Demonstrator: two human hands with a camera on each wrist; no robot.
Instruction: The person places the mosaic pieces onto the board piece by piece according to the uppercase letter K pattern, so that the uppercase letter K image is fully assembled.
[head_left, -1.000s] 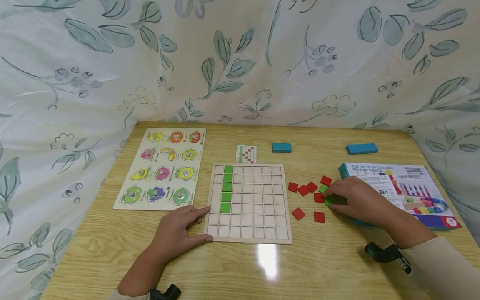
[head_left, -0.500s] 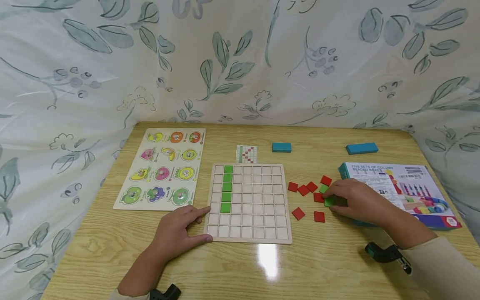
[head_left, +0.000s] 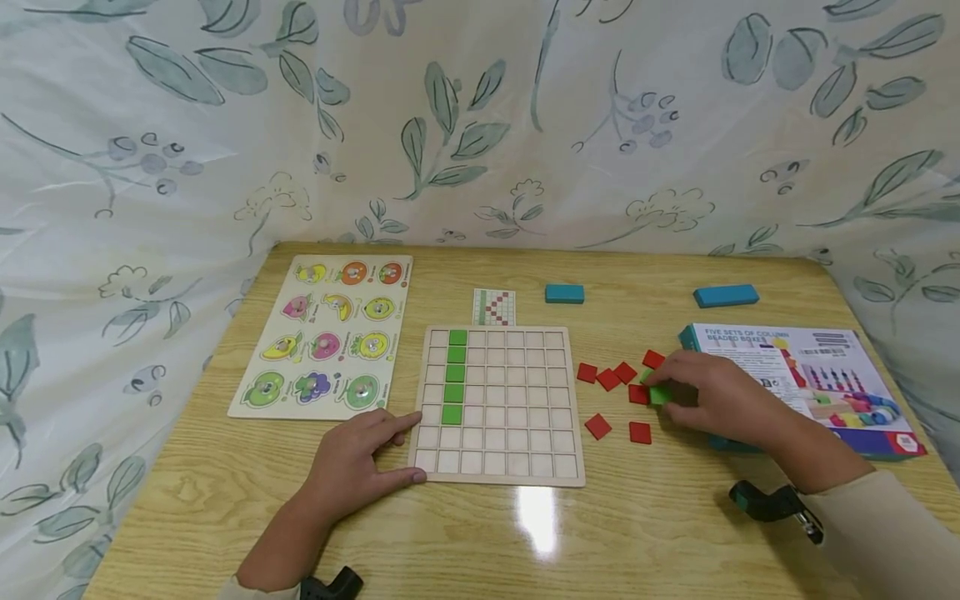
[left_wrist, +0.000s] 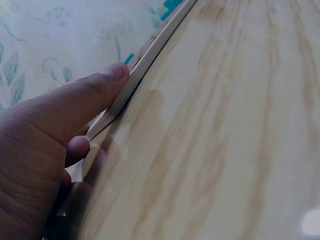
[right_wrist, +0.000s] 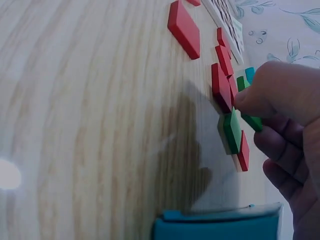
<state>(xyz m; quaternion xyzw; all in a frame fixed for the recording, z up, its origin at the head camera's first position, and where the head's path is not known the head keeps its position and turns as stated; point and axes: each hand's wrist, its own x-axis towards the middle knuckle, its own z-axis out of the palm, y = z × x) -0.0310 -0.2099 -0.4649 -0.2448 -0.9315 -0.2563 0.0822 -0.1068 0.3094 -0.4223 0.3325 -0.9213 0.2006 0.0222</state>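
A wooden grid board (head_left: pixel 517 417) lies on the table, green square tiles (head_left: pixel 454 373) filling part of its second column. My left hand (head_left: pixel 352 462) touches the board's left side, index finger on the edge and thumb at the near corner. In the left wrist view the thumb (left_wrist: pixel 112 75) rests on the board's rim. Right of the board, my right hand (head_left: pixel 708 392) pinches a green tile (right_wrist: pixel 251 121) between thumb and fingers, close over the loose pile. Several red tiles (head_left: pixel 597 427) and another green tile (right_wrist: pixel 232 132) lie around it. The fingers partly hide the pile.
A small pattern card (head_left: pixel 495 307) sits at the board's far edge. Blue blocks (head_left: pixel 564 294) lie farther back. A printed box (head_left: pixel 817 392) is under and beside the right forearm. At left is a fruit puzzle board (head_left: pixel 322 337). A patterned cloth hangs behind the table.
My right hand has shifted slightly away from me with the green tile in its fingers. The left hand and the board stay in place.
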